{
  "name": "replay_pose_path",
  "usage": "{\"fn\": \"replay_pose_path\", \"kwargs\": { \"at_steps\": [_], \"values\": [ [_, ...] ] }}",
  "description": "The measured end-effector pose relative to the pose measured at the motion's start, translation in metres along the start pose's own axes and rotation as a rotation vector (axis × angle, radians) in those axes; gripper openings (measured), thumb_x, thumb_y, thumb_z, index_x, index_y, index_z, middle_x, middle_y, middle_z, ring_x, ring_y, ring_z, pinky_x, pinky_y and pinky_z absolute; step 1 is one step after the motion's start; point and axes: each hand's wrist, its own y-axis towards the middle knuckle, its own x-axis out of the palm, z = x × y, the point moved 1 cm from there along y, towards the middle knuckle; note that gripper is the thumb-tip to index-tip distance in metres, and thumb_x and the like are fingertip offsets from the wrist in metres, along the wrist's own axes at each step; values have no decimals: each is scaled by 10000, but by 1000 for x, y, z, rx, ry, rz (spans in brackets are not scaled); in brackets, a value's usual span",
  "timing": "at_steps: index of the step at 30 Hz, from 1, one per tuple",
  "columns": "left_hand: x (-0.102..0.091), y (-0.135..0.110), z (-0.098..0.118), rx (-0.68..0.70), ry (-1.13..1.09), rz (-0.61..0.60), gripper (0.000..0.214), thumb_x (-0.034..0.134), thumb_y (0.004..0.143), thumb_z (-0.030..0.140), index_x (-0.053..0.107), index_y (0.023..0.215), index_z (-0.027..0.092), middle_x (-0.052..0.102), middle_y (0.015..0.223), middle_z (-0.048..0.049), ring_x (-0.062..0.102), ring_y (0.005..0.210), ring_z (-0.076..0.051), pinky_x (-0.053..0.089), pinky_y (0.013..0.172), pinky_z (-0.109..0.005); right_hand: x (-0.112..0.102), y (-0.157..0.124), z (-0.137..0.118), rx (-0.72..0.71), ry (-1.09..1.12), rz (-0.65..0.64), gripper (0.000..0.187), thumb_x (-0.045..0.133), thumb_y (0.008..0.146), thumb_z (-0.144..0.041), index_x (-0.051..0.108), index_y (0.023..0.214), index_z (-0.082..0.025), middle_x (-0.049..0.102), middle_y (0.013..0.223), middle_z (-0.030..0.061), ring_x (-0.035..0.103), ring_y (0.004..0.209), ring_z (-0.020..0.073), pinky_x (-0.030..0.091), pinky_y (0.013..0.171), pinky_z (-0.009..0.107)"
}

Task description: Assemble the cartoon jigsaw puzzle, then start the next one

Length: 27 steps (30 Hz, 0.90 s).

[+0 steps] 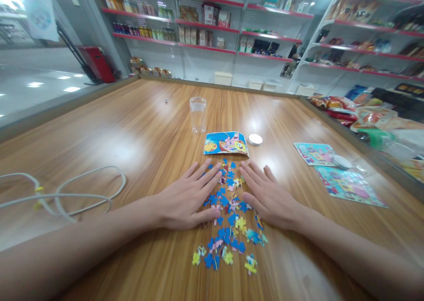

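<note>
Small jigsaw puzzle pieces point(225, 234), mostly blue with some yellow and pink, lie in a loose heap on the wooden table point(149, 261). My left hand point(185, 199) rests palm down at the heap's left edge, its fingers stretched out and partly covering some pieces. On the other side, my right hand point(270, 195) lies flat with fingers apart, its fingertips and thumb beside the pieces. Beyond the fingertips is a cartoon picture card point(227, 143). A round white lid point(255, 139) sits by the card's right side. Behind the card stands a clear plastic cup point(198, 115).
Two more cartoon sheets point(351, 186) lie at the right, a round white lid point(342, 161) on them. A white cable point(89, 195) loops across the left side. Packaged goods point(374, 115) crowd beyond the right table edge. Stocked shelves point(205, 24) line the back wall.
</note>
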Motion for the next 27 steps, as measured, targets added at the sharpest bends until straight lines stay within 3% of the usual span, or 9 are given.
{"fn": "replay_pose_path", "kwargs": {
  "at_steps": [4, 9, 14, 19, 21, 25, 27],
  "values": [
    [-2, 0, 11, 6, -44, 5, 928, 305, 962, 750, -47, 1618, 195, -88, 1674, -96, -67, 1553, -359, 81, 1252, -584, -2, 2, -21, -81, 44, -14, 701, 298, 1059, -518, -1, 1619, -220, 101, 1676, 90, 125, 1547, 345, 230, 1213, 637],
    [-4, 10, 2, -64, -69, 36, 917, 292, 969, 745, -21, 1620, 181, -32, 1683, -92, -41, 1560, -341, 86, 1259, -566, -2, 11, -22, -41, 84, 18, 689, 285, 1063, -512, 11, 1620, -214, 97, 1679, 82, 99, 1554, 322, 230, 1232, 588],
    [-6, 20, -2, 26, -67, 4, 919, 289, 962, 757, 47, 1620, 164, 70, 1683, -104, 21, 1563, -332, 51, 1263, -560, -3, 21, -22, -64, 97, -15, 717, 270, 1049, -568, 89, 1620, -174, 152, 1672, 107, 143, 1551, 312, 217, 1239, 580],
    [-5, 11, 7, 109, -104, -18, 1017, 363, 909, 806, 23, 1623, 168, 58, 1683, -115, 14, 1561, -344, 76, 1265, -561, -11, 10, -31, -132, 143, -60, 743, 306, 1042, -575, 120, 1617, -144, 138, 1673, 142, 130, 1556, 295, 192, 1254, 540],
    [-4, 5, 14, 122, -117, -27, 1133, 406, 849, 857, -23, 1619, 146, 7, 1678, -142, -7, 1554, -379, 66, 1256, -593, -14, 2, -33, -172, 168, -87, 894, 389, 983, -670, 78, 1618, -124, 77, 1673, 174, 94, 1557, 323, 173, 1254, 552],
    [-1, -5, 27, 150, -161, -20, 1318, 477, 739, 920, -133, 1598, 129, -76, 1661, -179, -12, 1540, -429, 38, 1236, -643, -19, -11, -35, -235, 233, -160, 1346, 541, 724, -894, -87, 1599, -86, -55, 1663, 221, 12, 1549, 394, 118, 1245, 601],
    [0, -9, 32, 167, -190, -16, 1367, 502, 695, 940, -137, 1598, 136, -72, 1661, -187, 1, 1537, -442, 32, 1229, -657, -19, -15, -35, -264, 265, -196, 1446, 563, 639, -936, -119, 1593, -90, -75, 1666, 216, -2, 1546, 409, 84, 1244, 610]
  ]
}}
